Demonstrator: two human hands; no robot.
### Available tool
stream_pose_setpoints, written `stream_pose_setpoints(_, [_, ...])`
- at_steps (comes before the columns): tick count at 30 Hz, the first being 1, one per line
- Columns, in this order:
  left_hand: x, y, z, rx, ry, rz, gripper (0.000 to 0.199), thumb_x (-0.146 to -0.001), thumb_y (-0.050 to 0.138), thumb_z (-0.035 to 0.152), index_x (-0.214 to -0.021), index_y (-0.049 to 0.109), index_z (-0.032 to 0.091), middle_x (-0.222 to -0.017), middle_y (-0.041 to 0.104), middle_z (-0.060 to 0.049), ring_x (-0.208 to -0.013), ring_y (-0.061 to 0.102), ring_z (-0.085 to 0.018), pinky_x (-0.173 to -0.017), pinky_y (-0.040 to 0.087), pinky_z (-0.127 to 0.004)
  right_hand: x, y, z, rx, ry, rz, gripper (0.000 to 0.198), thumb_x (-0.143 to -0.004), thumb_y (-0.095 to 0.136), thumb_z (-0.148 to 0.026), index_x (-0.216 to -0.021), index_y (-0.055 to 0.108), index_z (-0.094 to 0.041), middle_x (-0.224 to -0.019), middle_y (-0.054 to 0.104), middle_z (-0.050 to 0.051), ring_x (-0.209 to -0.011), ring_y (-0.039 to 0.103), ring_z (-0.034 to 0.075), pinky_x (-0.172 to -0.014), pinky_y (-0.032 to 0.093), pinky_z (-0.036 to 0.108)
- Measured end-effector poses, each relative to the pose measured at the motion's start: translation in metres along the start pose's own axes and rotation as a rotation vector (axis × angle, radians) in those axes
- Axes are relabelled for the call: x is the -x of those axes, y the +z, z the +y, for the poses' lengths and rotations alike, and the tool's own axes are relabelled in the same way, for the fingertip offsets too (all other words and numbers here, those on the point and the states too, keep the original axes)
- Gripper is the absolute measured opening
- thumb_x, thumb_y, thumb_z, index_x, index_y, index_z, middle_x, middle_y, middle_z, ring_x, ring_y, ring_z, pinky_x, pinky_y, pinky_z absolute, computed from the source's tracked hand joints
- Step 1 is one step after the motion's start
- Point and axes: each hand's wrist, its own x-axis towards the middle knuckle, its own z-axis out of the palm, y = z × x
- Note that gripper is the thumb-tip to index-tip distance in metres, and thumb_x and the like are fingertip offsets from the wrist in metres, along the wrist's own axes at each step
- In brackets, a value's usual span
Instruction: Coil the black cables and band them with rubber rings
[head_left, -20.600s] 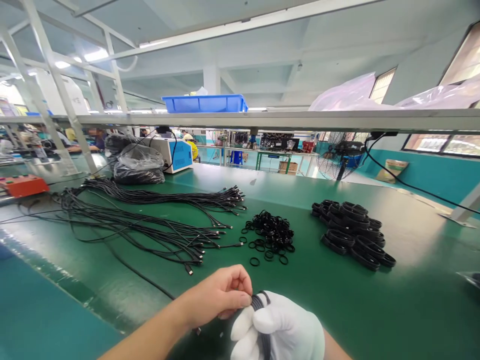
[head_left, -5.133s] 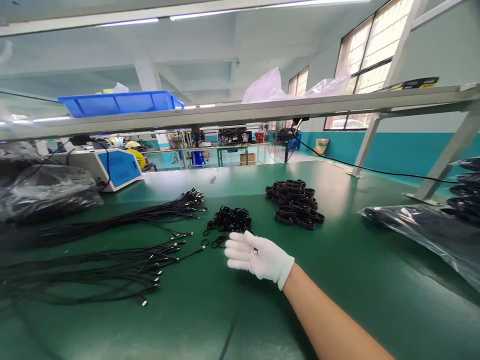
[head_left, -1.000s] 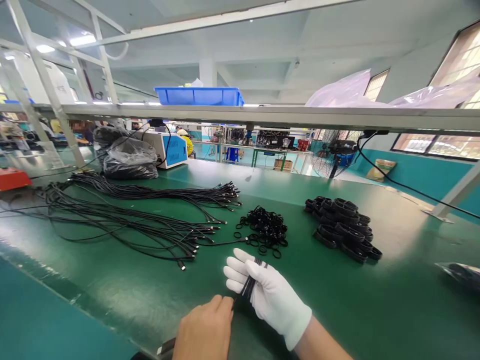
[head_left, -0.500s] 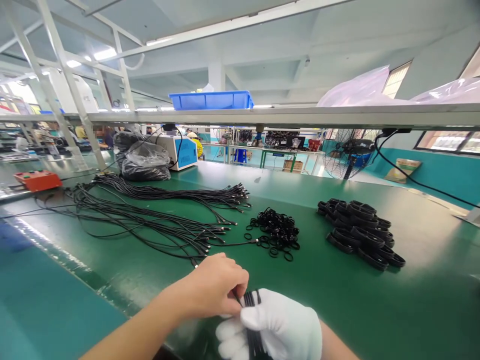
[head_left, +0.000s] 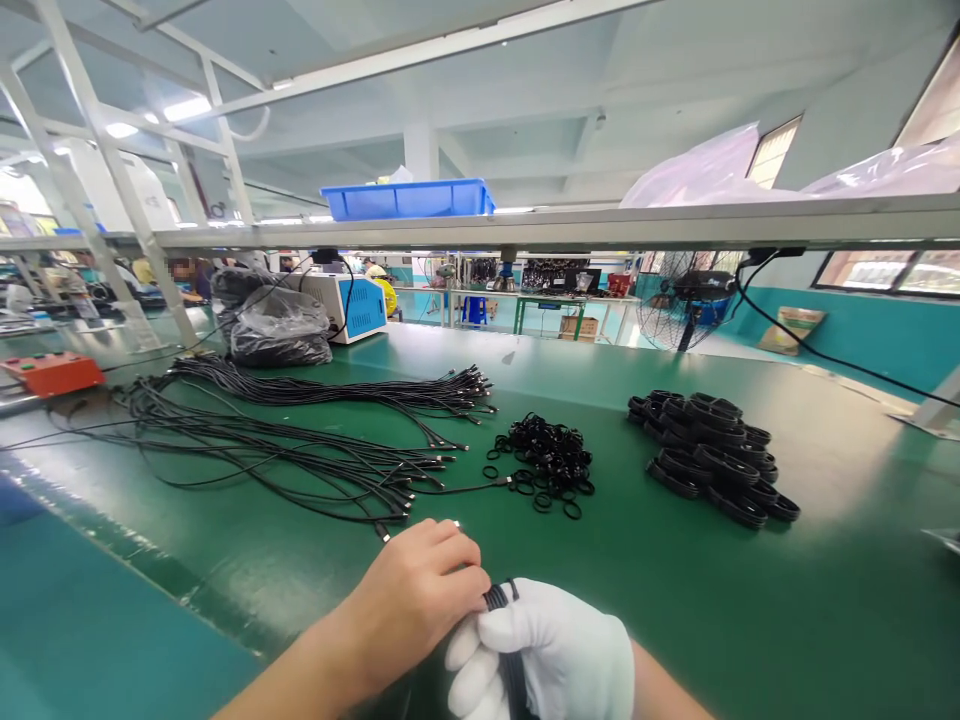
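Observation:
My right hand (head_left: 559, 640), in a white glove, is closed around a coiled black cable (head_left: 516, 675) at the bottom centre. A small black loop stands out at the top of the coil by the gloved thumb. My bare left hand (head_left: 424, 595) is closed with its fingertips against the same coil, touching the gloved fingers. A small shiny tip shows just above the left knuckles; the rest of what those fingers grip is hidden. Beyond the hands lie a pile of small black rings (head_left: 551, 455) and loose black cables (head_left: 300, 450) with metal plugs.
Stacked coiled cables (head_left: 716, 455) sit on the right of the green table (head_left: 675, 620). At the back left are a plastic bag (head_left: 277, 325), a blue-and-white machine (head_left: 356, 305) and an orange control box (head_left: 56, 372). A shelf (head_left: 562, 228) with a blue tray (head_left: 409, 200) crosses above.
My left hand has turned and its fingers have closed in against the top of the coil. The gloved right hand keeps its hold. The view has shifted slightly.

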Motion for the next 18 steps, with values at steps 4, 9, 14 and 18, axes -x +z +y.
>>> stream_pose_setpoints(4, [-0.005,-0.006,-0.01,0.487,-0.256,-0.18,0.01,-0.08,0.059,0.018,-0.07,0.062,0.019,-0.072,0.06,0.002,-0.067,0.049,-0.012,-0.062,0.035,-0.024,0.004,0.002,0.002,0.037,0.009,-0.09,0.036,-0.072,0.066,-0.032,-0.094,0.067,-0.003,-0.082,0.071,0.014,-0.076,0.067,0.023,-0.073,0.047,0.037])
stream_pose_setpoints(9, [0.0,0.017,-0.01,1.17,-0.573,-0.256,0.013,-0.074,0.059,0.027,-0.076,0.049,0.02,-0.054,0.041,0.009,-0.043,0.035,-0.007,-0.041,0.026,-0.018,0.006,0.01,0.001,0.06,-0.118,-0.054,0.038,-0.063,0.069,-0.037,-0.078,0.07,-0.002,-0.063,0.067,0.012,-0.062,0.064,0.02,-0.062,0.047,0.032])
stream_pose_setpoints(14, [-0.002,0.055,0.015,1.594,-0.595,0.148,0.035,-0.07,0.067,0.044,-0.08,0.043,0.02,-0.068,0.041,0.008,-0.044,0.024,-0.003,-0.039,0.018,-0.017,0.008,0.012,-0.006,0.074,-0.171,-0.003,0.037,-0.055,0.075,-0.038,-0.065,0.07,-0.003,-0.051,0.06,0.007,-0.045,0.056,0.012,-0.045,0.041,0.021])
stream_pose_setpoints(18, [-0.008,0.053,0.028,1.601,-0.656,0.216,0.026,-0.078,0.062,0.039,-0.084,0.046,0.019,-0.057,0.038,0.01,-0.046,0.027,-0.004,-0.043,0.019,-0.017,0.014,0.011,-0.017,0.127,-0.223,0.03,0.04,-0.06,0.072,-0.041,-0.067,0.069,-0.002,-0.046,0.057,0.006,-0.041,0.054,0.011,-0.043,0.042,0.02])
